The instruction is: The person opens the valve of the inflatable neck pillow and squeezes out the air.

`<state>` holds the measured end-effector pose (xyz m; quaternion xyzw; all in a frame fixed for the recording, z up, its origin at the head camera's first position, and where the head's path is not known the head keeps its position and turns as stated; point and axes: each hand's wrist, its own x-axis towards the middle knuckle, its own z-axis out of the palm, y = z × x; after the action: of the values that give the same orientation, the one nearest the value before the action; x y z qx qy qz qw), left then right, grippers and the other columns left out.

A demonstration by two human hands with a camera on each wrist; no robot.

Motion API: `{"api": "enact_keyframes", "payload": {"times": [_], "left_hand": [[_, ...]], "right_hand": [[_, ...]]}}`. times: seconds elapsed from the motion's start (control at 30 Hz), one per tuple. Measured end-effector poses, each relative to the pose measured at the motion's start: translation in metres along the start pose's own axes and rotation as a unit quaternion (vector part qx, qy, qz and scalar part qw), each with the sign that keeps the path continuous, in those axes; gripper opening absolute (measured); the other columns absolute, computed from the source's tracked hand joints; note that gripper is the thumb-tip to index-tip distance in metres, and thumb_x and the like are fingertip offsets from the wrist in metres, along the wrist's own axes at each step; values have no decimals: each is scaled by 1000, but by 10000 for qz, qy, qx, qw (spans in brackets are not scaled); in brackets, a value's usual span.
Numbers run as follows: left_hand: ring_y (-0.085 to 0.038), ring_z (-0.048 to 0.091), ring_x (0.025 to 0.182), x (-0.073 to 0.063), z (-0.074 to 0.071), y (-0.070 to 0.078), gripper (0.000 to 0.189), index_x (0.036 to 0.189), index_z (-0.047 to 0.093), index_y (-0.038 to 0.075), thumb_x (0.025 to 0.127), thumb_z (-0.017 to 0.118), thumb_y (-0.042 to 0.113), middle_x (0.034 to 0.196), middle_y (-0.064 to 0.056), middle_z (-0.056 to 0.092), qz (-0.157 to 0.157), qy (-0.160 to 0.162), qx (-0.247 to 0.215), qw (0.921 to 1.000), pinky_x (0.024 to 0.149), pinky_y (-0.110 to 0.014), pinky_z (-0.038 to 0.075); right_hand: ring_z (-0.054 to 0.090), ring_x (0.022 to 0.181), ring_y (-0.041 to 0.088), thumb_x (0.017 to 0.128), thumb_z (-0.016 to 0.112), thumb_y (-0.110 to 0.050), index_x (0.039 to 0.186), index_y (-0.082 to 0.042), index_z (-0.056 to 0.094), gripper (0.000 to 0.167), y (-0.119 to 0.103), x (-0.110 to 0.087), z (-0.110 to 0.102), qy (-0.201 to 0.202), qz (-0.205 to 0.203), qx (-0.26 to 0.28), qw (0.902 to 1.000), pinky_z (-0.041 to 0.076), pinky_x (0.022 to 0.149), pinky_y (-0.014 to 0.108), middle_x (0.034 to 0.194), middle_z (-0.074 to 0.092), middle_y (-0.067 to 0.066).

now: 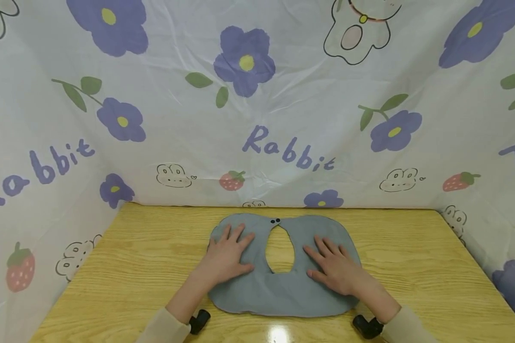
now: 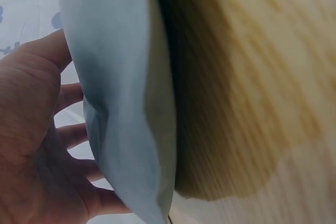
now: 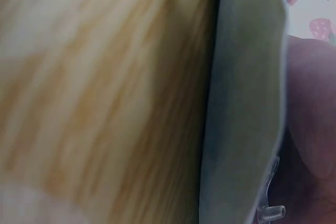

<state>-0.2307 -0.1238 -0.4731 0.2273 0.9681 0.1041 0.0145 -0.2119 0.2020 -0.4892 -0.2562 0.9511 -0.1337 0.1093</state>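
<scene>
A grey-blue bib (image 1: pixel 279 295) lies spread on the wooden table, its oval neck opening in the middle showing the wood. Two dark snap buttons (image 1: pixel 275 221) sit side by side at its top, where the two neck ends meet. On the bib's left half rests my left hand (image 1: pixel 228 255), palm down with fingers spread. My right hand (image 1: pixel 336 269) lies on the right half, fingers likewise extended. In the left wrist view, the bib (image 2: pixel 118 77) is seen edge-on beside the spread fingers. The right wrist view shows the bib's edge (image 3: pixel 244 93), with most of the hand hidden.
The wooden table (image 1: pixel 412 267) extends to both sides of the bib. A white cloth (image 1: pixel 283 109) printed with flowers, rabbits and strawberries hangs behind and along both sides. Black wrist-worn devices (image 1: pixel 199 321) show below each wrist.
</scene>
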Motion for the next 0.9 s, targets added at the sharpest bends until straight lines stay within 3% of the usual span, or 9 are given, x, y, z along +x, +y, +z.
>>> {"api": "enact_keyframes", "payload": {"times": [0.33,0.63,0.8,0.9], "left_hand": [[-56,27,145,5,2,4,78,151,54,18,84,85,45,161,-18,35,-139,32,46,9999,96,-81,37],[-56,32,142,8,-12,7,72,150,55,16,88,82,43,159,-20,38,-156,-241,92,9995,89,-77,45],[-55,40,137,-3,-21,8,68,148,56,14,90,79,42,155,-22,43,-276,-2,148,9995,93,-69,49],[-55,42,136,-12,-24,11,69,148,56,12,91,79,42,154,-23,45,-358,110,189,9991,89,-67,52]], "right_hand": [[19,150,50,107,51,-47,160,-9,38,66,2,1,-5,-161,20,39,9999,19,112,75,165,21,27],[22,149,50,106,55,-44,158,-8,40,65,0,2,-18,-203,34,106,9997,24,110,75,164,23,28],[22,149,51,106,55,-43,158,-9,41,64,-6,-2,-28,-59,-27,348,9994,24,109,76,164,23,28],[22,149,52,106,55,-44,159,-10,39,65,-9,-9,-30,67,-118,452,9989,25,107,78,165,22,28]]}}
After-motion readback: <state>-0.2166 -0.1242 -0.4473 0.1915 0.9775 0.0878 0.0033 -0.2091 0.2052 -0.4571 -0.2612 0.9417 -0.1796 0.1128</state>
